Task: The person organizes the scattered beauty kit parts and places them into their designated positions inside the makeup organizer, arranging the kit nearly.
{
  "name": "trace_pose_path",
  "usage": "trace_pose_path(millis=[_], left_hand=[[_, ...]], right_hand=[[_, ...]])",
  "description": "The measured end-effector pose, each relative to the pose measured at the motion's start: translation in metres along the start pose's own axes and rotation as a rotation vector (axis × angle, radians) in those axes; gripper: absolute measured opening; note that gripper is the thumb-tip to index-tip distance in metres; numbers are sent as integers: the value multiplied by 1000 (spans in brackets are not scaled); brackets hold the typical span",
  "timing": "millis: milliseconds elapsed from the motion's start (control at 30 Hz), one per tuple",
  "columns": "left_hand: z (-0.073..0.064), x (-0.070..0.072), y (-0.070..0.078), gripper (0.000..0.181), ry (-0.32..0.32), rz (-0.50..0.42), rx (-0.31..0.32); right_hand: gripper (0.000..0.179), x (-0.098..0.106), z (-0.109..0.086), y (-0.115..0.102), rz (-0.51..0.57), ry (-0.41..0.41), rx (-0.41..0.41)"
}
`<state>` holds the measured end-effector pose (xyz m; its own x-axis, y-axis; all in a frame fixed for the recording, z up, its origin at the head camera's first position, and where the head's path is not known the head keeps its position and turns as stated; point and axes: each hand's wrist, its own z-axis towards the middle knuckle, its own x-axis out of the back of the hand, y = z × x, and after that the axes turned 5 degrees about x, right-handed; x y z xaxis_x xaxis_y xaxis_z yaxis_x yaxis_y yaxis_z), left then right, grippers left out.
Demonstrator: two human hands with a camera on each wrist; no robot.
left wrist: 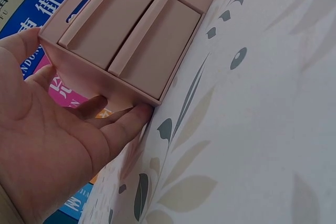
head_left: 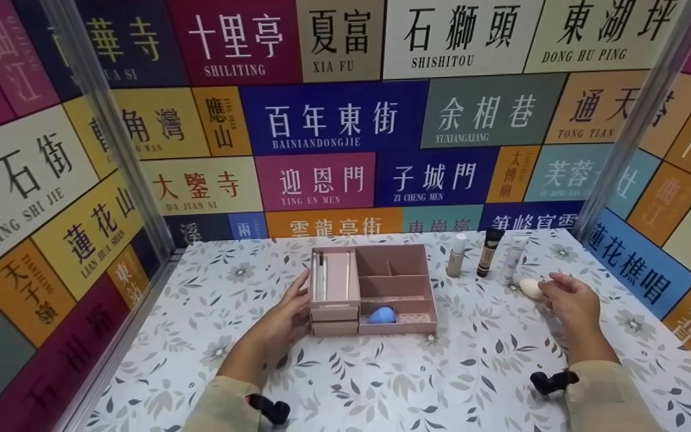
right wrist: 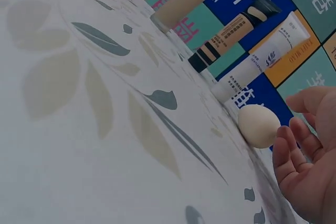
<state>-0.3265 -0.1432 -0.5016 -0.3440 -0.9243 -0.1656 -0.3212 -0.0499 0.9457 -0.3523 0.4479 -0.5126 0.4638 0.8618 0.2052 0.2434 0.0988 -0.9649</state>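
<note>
A pink desktop organizer [head_left: 396,261] stands in the middle of the table, with two small drawers [head_left: 335,321] at its front left. My left hand [head_left: 290,312] rests against its left side, fingers spread along the wall from top corner to bottom edge in the left wrist view. A blue makeup sponge [head_left: 382,315] sits in the front right compartment. At the right, my right hand [head_left: 573,306] is beside a cream makeup sponge [right wrist: 259,126] on the table. Its fingertips are right at the sponge's narrow end, the fingers loosely bent, thumb apart from it.
Right of the organizer stand a bottle with a white cap [head_left: 456,257], a black-and-tan tube [head_left: 489,253] and a white tube [head_left: 513,259]. Panels with place names [head_left: 327,117] wall the table at the back and sides. The tablecloth [head_left: 381,384] has a leaf pattern.
</note>
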Motion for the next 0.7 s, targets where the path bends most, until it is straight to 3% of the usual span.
trace_pose_path(millis=[200,400,700], left_hand=[[2,1,-2,64,-19,-18,-19],[3,1,-1,62,1,-14,12],[1,-1,0,62,-1,-23,9]], right_hand=[[70,0,3,8,7,9,-22],[65,-1,3,9,20,-15,-39],[70,-2,5,13,-197,-47,5]])
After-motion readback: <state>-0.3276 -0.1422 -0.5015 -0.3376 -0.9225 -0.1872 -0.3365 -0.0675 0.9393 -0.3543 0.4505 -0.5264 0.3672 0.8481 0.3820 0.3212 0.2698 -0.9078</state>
